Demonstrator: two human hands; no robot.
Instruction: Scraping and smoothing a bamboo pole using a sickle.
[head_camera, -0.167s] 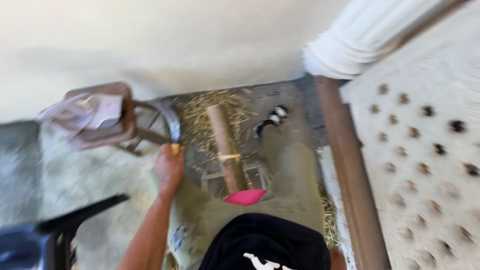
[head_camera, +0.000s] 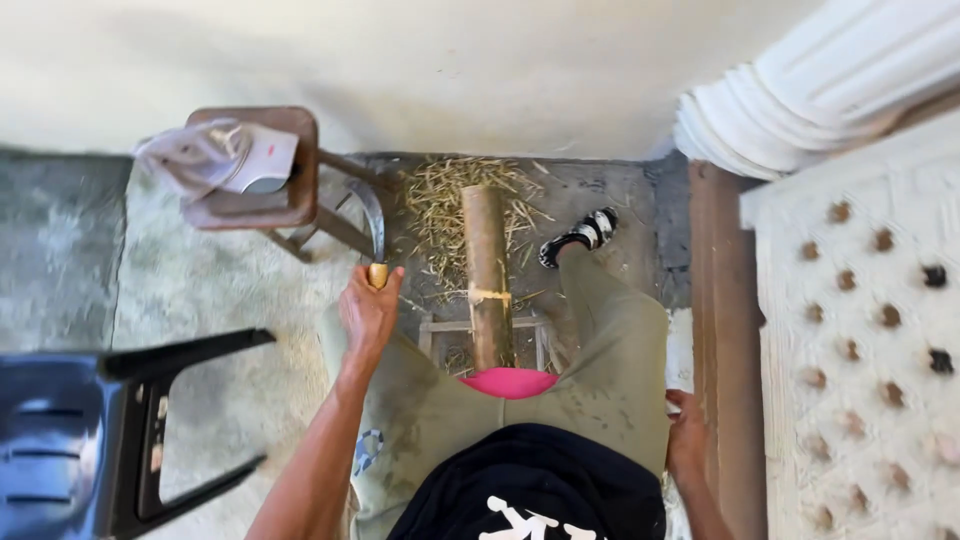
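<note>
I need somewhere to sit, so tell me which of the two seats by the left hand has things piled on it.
The brown wooden stool holds a bundle; the dark plastic chair lies tipped over.

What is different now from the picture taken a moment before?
Hardly anything. The left hand still grips the curved knife beside the bamboo pole, perhaps raised slightly. The right hand now shows by the wooden frame. Stool and chair stayed put.

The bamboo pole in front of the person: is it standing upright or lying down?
Lying down. The bamboo pole rests lengthwise over a small wooden frame, its far end on straw shavings.
</note>
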